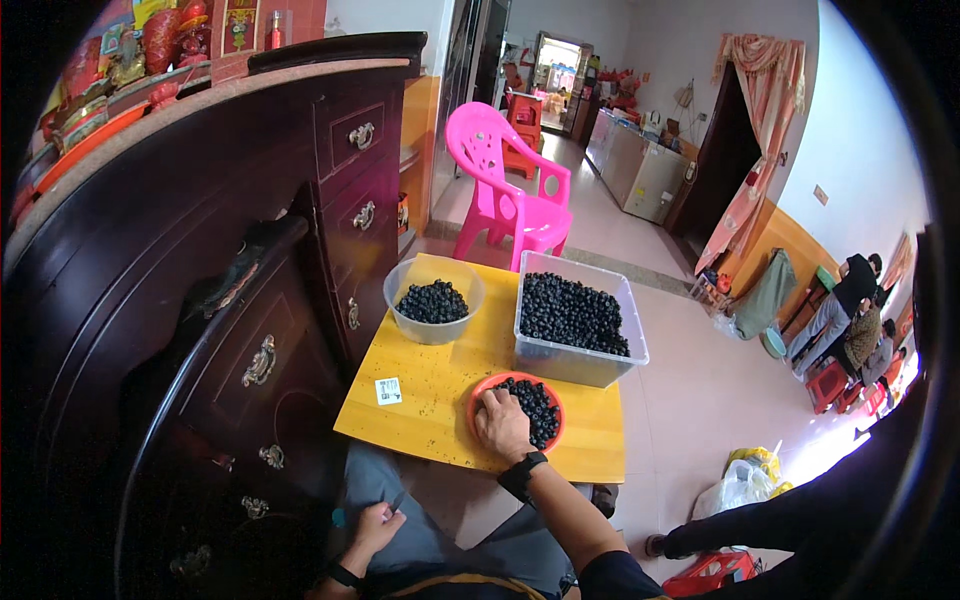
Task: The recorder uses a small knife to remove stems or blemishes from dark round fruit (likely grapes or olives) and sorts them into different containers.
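My right hand (504, 424) reaches over the near left rim of a round red bowl (561, 425). Its fingers curl down among small, dark, round pieces (535, 408) in that bowl, and the fingertips are hidden. Low over my lap, my left hand (378, 527) is closed on a thin, blade-like tool (398, 502) whose tip points up. A round clear tub (432, 328) at the far left of the yellow table (400, 440) holds more dark pieces. Many more fill a rectangular clear bin (575, 368) at the far right.
A small white printed card (388, 391) lies on the table among dark specks. Left of it stands a dark wooden cabinet (225, 375). Beyond the table is a pink plastic chair (510, 190). Several people (850, 310) sit at the right, and plastic bags (735, 490) rest on the floor.
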A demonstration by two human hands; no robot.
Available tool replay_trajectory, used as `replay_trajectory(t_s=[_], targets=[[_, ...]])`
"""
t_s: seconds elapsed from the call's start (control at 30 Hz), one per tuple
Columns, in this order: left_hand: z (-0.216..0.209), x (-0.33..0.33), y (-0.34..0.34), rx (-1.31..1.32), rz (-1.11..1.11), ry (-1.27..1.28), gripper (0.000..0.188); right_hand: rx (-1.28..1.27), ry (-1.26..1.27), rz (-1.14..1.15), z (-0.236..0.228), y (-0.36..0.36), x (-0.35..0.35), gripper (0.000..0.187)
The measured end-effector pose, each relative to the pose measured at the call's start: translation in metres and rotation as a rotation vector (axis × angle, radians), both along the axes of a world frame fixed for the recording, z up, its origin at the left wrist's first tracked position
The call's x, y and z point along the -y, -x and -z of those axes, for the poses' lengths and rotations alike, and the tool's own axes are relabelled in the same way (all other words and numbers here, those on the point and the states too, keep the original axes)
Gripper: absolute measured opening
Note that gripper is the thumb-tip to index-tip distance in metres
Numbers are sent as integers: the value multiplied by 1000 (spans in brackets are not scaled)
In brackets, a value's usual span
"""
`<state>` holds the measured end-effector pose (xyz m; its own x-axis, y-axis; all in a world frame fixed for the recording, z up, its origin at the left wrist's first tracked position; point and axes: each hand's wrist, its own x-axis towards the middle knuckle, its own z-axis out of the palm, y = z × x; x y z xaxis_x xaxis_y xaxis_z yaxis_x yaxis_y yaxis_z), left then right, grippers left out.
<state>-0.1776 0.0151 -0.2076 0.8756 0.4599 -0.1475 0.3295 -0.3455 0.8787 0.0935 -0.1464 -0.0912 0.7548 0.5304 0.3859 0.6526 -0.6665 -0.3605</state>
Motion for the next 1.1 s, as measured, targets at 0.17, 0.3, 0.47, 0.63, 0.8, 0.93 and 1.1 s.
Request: replay_trajectory(t_s=[0.17,0.3,0.47,0.63,0.8,0.93,1.1], targets=[[2,-3,2,-6,0,-14,28,-20,-38,-68,-17,9,0,24],[12,0,-4,-53,-7,-63,32,-23,-58,-43,-7,2,2,22],[9,5,-6,-63,2,-147,35,-40,-27,-56,-9,-3,4,23],[-10,10,-7,-140,26,-199,36,-73,-35,-74,-8,-6,7,22],[-17,17,-8,-129,37,-244,38,-83,-72,-145,-3,-14,11,17],[-14,21,-7,-150,31,-215,39,-77,-150,-200,-10,-13,13,12],[-8,17,-11,-195,48,-214,39,48,-244,-281,-13,-18,21,7]])
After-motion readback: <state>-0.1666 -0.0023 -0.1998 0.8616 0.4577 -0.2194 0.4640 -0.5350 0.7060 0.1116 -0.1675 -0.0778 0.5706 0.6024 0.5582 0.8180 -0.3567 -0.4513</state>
